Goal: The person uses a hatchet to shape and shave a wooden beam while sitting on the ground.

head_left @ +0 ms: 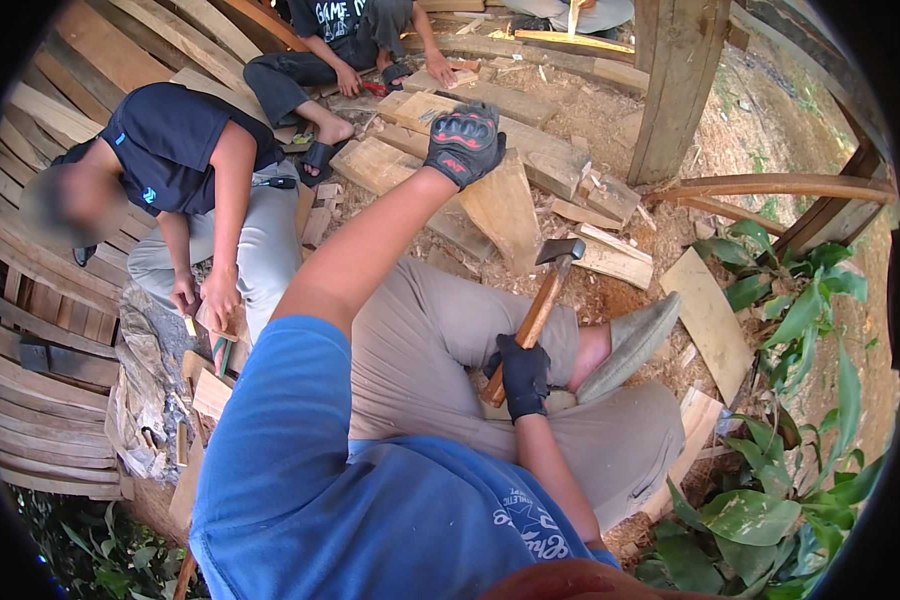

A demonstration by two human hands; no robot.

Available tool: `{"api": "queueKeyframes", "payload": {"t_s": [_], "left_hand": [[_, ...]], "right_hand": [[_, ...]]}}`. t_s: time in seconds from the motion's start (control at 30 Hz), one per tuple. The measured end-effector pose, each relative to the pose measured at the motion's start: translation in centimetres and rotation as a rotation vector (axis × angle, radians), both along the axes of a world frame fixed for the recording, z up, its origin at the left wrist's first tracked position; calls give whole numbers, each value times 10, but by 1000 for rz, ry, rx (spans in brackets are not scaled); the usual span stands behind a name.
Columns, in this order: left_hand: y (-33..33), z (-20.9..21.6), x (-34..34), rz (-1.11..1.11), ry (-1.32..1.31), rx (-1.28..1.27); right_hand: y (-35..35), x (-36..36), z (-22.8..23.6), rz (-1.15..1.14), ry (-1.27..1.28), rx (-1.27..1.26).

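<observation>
Open-air work yard: sawdust and chips are covering the ground. Curved planks are lining the near side around 8 o'clock, leafy plants are growing at 4, and a thick wooden post is standing between 1 and 2.

Person in a blue shirt is sitting low, knees bent, both hands in black gloves.

Right hand, between 4 and 5: fingers are wrapping closed round the wooden handle of a hammer, whose dark head is pointing toward 2.

Left hand, at 12: knuckles are showing uppermost at the upper end of a pale board, which is lying toward 1. Fingertips are hiding from view; cannot tell whether they are pinching it.

Co-worker in a dark shirt is bending forward at 10. Second co-worker is sitting at 11, one hand touching wood.
</observation>
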State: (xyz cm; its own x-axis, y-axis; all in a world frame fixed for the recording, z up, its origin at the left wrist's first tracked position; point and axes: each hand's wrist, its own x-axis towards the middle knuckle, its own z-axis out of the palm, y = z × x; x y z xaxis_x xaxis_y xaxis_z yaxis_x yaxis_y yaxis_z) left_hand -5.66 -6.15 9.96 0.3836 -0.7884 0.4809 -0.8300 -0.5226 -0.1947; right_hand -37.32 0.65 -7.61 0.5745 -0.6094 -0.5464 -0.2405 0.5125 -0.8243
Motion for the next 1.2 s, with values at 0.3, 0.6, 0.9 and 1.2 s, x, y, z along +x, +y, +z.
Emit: {"api": "queueKeyframes", "payload": {"t_s": [0.3, 0.6, 0.9, 1.2], "left_hand": [[-2, -13, 9, -66, -24, -16], [11, -18, 22, -243, 691, 136], [35, -18, 9, -189, 894, -24], [47, -42, 33, -359, 940, -98]], "right_hand": [[0, 0, -3, 0, -6, 3], [1, -4, -2, -10, -50, 64], [-3, -13, 1, -51, -144, 161], [-10, -8, 34, 25, 74, -98]]}}
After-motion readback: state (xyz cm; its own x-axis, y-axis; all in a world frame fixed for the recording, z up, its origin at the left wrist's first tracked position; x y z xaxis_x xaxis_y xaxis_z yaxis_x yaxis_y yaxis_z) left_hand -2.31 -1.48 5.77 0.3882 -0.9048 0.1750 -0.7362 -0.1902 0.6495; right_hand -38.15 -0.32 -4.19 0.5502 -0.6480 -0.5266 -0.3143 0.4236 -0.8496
